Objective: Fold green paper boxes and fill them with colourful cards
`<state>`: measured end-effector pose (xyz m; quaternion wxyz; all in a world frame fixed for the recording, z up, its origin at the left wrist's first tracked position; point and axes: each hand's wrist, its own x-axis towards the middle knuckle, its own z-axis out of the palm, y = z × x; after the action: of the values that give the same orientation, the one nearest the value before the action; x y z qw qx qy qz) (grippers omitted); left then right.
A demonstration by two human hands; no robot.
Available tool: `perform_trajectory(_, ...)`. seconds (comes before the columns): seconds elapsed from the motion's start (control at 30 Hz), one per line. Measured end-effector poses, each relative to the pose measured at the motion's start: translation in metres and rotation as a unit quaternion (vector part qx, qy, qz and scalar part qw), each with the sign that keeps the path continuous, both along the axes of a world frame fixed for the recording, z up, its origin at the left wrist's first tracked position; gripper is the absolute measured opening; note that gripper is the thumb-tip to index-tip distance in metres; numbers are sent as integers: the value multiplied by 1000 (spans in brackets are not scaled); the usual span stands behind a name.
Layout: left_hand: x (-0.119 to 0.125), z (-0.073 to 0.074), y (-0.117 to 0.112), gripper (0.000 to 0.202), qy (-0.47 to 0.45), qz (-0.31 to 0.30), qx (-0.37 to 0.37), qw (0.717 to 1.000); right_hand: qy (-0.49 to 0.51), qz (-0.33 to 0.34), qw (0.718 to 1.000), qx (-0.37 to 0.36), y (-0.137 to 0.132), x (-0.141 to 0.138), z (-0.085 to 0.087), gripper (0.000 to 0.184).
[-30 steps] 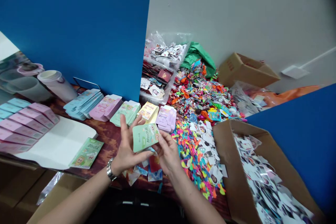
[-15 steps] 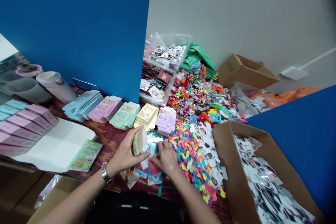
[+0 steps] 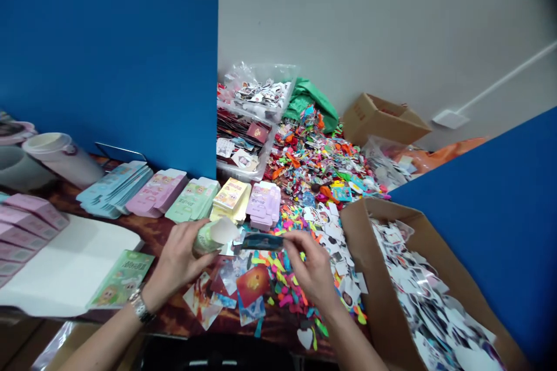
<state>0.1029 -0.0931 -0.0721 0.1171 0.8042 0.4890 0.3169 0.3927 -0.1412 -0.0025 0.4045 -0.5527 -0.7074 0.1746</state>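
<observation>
My left hand [image 3: 185,252] is wrapped round a small green carton [image 3: 209,237], whose open end faces right. Between the thumb and fingers of my right hand [image 3: 307,264] is a dark, shiny card [image 3: 262,242], held almost edge-on just right of the carton's opening. Below both hands lie several loose picture cards, among them a red-orange one [image 3: 253,285]. A heap of small bright-coloured pieces [image 3: 289,290] spreads under and beside my right hand. Behind the hands stand stacks of flat cartons in blue [image 3: 114,188], pink [image 3: 156,192], green [image 3: 192,199], yellow [image 3: 230,200] and purple [image 3: 264,204].
A cardboard box [image 3: 354,237] of cut-out stickers is at right. Clear bins [image 3: 250,171] and a pile of trinkets [image 3: 311,151] lie behind. At left, a green box [image 3: 124,278] and pink boxes [image 3: 26,232] rest on a white sheet [image 3: 73,261]. A blue partition [image 3: 130,58] rises behind.
My right hand has lifted from the cards and moved right, now holding a dark card. The carton in my left hand has tipped towards the right. The camera view has turned right.
</observation>
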Motion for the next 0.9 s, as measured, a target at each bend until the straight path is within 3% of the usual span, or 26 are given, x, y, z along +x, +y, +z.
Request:
perform_trajectory(0.1, 14, 2, -7, 51, 10, -14, -9, 1000, -44, -2, 997, 58, 4, -8, 8, 17)
perform_trajectory(0.3, 44, -5, -19, 58, 6, -63, 2, 998, -103, 80, 990, 59, 1, -51, -11, 24)
perform_trajectory(0.4, 44, -18, -16, 60, -6, -58, 10, 998, -49, 89, 993, 63, 7, -37, -17, 27)
perform_trajectory(0.5, 37, -28, -11, 65, -8, -46, 24, 999, -63, -60, 996, -11, 32, 14, -28, 23)
perform_trajectory(0.57, 35, -31, -10, 68, -6, -52, 28, 998, -162, -222, 950, -149, 55, 55, -43, 26)
perform_trajectory(0.6, 36, -32, -10, 68, -5, -56, 28, 998, -181, -265, 930, -178, 65, 73, -52, 28)
perform_trajectory(0.67, 40, -32, -13, 69, -3, -62, 21, 998, -204, -313, 900, -223, 83, 101, -71, 30)
perform_trajectory(0.77, 46, -26, -17, 71, 1, -64, 4, 998, -217, -340, 876, -265, 93, 116, -97, 29)
perform_trajectory(0.9, 50, -15, -20, 75, -1, -76, -25, 997, -221, -337, 875, -268, 91, 114, -108, 26)
